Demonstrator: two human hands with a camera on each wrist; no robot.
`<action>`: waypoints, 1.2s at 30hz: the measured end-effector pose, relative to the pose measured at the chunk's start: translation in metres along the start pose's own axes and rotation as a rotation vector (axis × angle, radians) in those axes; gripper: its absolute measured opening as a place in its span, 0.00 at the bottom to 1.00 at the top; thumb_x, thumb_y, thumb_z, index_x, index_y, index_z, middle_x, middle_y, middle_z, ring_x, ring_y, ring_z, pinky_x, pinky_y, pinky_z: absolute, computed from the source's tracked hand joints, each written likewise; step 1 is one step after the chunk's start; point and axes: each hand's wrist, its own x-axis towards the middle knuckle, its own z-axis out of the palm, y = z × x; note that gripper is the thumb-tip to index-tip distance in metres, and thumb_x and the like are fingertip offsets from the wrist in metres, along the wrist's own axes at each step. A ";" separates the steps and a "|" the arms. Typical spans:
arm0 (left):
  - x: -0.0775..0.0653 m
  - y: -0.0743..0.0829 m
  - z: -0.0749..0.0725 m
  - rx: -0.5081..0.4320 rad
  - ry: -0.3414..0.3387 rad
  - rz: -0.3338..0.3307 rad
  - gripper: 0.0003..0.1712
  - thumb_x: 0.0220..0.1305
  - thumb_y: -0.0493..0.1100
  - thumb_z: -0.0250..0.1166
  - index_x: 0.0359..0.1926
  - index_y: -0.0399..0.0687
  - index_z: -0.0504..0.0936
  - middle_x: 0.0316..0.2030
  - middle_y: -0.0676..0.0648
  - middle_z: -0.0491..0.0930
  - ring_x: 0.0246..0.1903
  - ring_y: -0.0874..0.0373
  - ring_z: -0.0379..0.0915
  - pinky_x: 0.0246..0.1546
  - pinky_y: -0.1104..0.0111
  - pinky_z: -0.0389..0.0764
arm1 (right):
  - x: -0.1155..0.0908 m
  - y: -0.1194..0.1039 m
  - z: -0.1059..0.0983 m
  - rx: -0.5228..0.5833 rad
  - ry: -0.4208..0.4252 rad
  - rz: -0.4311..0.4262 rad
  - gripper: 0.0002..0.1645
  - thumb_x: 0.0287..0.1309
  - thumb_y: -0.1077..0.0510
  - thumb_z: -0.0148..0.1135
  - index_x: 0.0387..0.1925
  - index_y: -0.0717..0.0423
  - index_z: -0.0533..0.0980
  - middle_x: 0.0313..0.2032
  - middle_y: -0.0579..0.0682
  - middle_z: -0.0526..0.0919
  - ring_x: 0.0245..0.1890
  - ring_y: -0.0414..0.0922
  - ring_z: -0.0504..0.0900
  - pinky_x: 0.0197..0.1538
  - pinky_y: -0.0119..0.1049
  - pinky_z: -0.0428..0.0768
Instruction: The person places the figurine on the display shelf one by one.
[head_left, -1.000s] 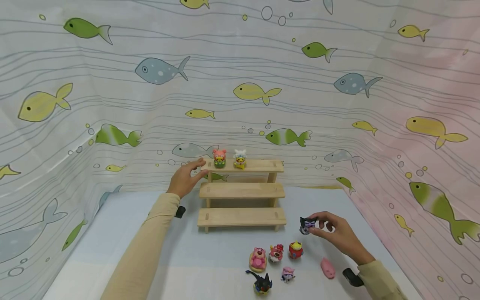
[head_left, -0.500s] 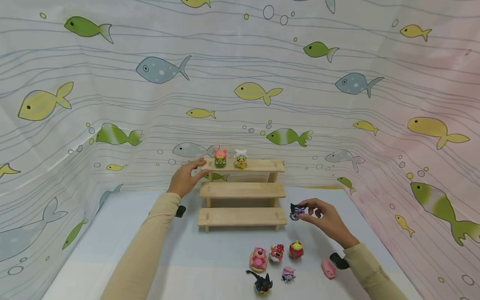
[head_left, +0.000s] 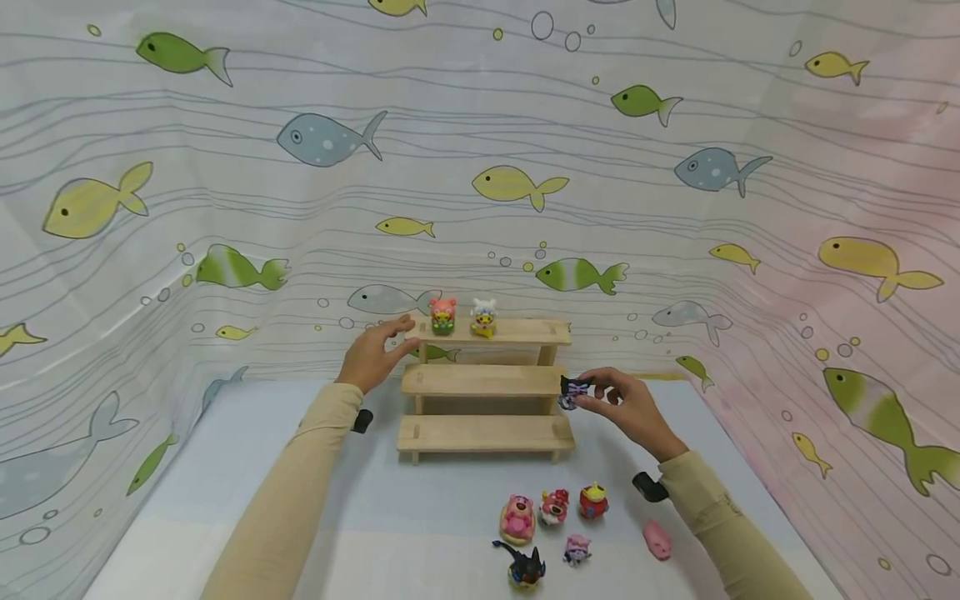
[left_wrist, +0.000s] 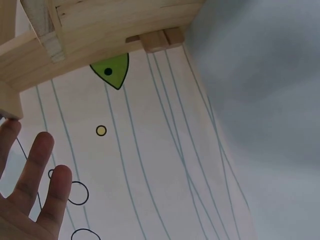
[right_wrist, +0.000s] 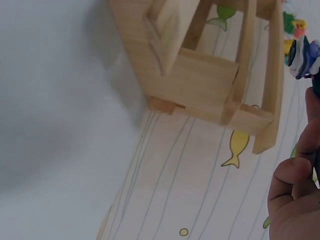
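My left hand (head_left: 371, 357) grips the left end of the top step of a three-tier wooden display stand (head_left: 486, 381), thumb in front and index finger behind. In the left wrist view, its other fingers (left_wrist: 42, 155) stretch out near the wood. My right hand (head_left: 630, 410) pinches a small black-and-purple toy figurine (head_left: 573, 392) by the right end of the middle step; I cannot tell whether the figurine touches the wood. On the top step stand a pink-hooded figurine (head_left: 442, 317) and a white-hooded figurine (head_left: 483, 318).
In front of the stand, on the white table (head_left: 420, 517), are a pink bear figurine (head_left: 517, 518), a red-hatted figurine (head_left: 554, 507), a red-and-yellow figurine (head_left: 593, 502), a black winged figurine (head_left: 527, 568), a small pink figurine (head_left: 577, 549) and a pink oval object (head_left: 657, 540). Fish-printed sheeting (head_left: 315, 200) surrounds the table.
My right hand has carried the black-and-purple figurine up and left, from above the table to the middle step's right end. The left hand has stayed on the stand.
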 end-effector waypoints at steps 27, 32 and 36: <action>0.000 0.000 0.002 0.020 -0.001 0.002 0.29 0.69 0.57 0.66 0.66 0.50 0.79 0.68 0.51 0.73 0.62 0.45 0.74 0.60 0.47 0.76 | 0.114 -0.022 0.011 0.008 -0.025 -0.073 0.24 0.58 0.45 0.75 0.54 0.47 0.82 0.39 0.47 0.84 0.38 0.47 0.77 0.40 0.41 0.76; 0.001 0.000 0.001 0.017 -0.007 -0.010 0.30 0.69 0.58 0.66 0.66 0.52 0.79 0.69 0.53 0.72 0.62 0.46 0.74 0.60 0.48 0.76 | 0.134 -0.026 0.013 0.017 -0.054 -0.060 0.23 0.58 0.45 0.76 0.53 0.45 0.83 0.43 0.47 0.85 0.38 0.48 0.79 0.39 0.40 0.77; 0.001 0.001 0.000 0.007 -0.013 -0.010 0.30 0.69 0.59 0.65 0.67 0.51 0.78 0.69 0.53 0.72 0.63 0.47 0.73 0.61 0.47 0.75 | 0.145 -0.028 0.016 0.019 -0.090 -0.049 0.23 0.58 0.45 0.75 0.53 0.45 0.83 0.48 0.47 0.86 0.40 0.48 0.79 0.43 0.41 0.76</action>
